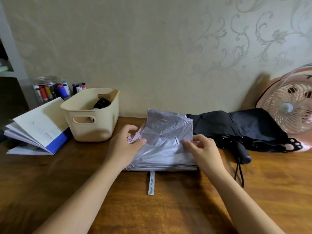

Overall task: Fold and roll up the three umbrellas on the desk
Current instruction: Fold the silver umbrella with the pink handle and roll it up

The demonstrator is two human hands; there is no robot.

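Note:
A silvery-lilac umbrella [166, 142] lies collapsed and loosely spread in the middle of the wooden desk [50, 183], its white closing strap [151, 183] pointing toward me. My left hand [125, 145] pinches the pink-lined folds at the canopy's left edge. My right hand [203, 149] pinches the fabric at its right edge. A black umbrella [236, 127] lies unrolled behind and to the right, its handle [244, 153] and wrist cord toward me. A dark rolled umbrella [101, 103] sits inside the beige basket [91, 125].
The beige basket stands at the back left, beside an open stack of papers in a blue folder [38, 130] and a jar of markers [49, 90]. A pink desk fan [290, 105] stands at the far right against the wall.

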